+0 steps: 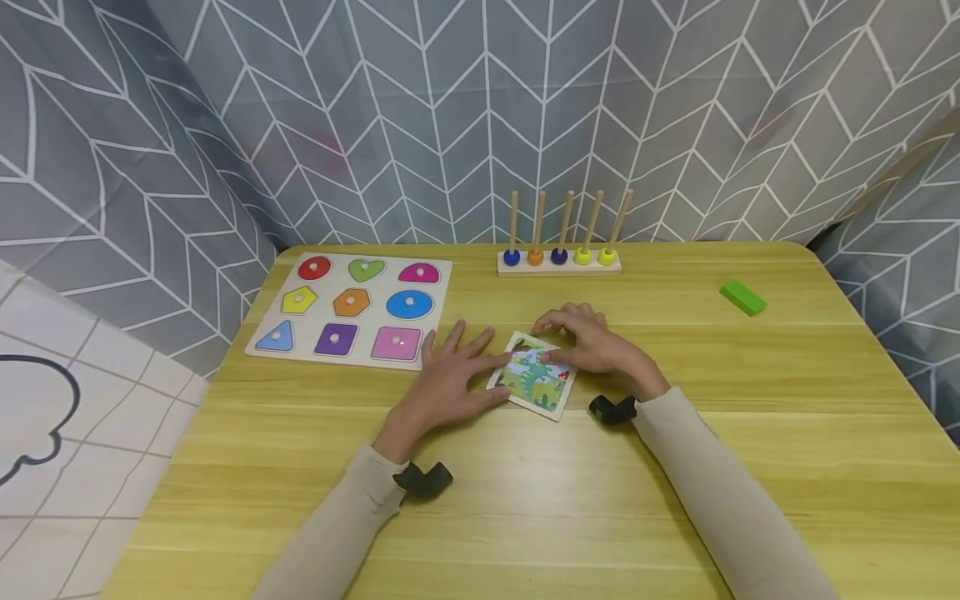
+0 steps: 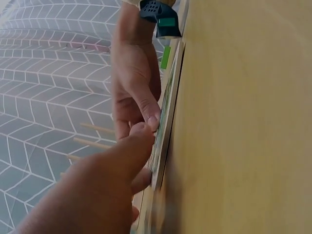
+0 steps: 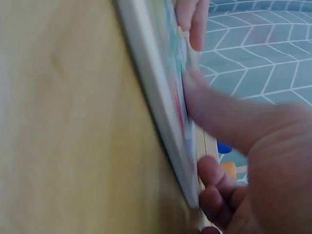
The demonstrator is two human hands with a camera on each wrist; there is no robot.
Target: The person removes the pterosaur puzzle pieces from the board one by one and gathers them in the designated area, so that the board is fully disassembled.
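On the table lies a small square dinosaur picture board (image 1: 536, 385) with a pale raised rim, turned slightly askew. My left hand (image 1: 452, 379), its fingers spread and fairly straight, touches the board's left side with index finger and thumb. Over the upper right part is my right hand (image 1: 592, 342); its thumb (image 3: 214, 109) rests on the picture face while curled fingers (image 3: 214, 183) meet the far edge. In the left wrist view the board (image 2: 168, 112) appears nearly edge-on, low against the table. Part of the picture is hidden under the fingers.
A shape puzzle board (image 1: 341, 358) with colourful knobbed pieces lies at the left, close to my left fingers. Behind the hands stands a peg rack (image 1: 558, 268) with coloured beads. A green block (image 1: 742, 297) lies at the right. A patterned curtain (image 1: 525, 108) hangs behind the table (image 1: 525, 517).
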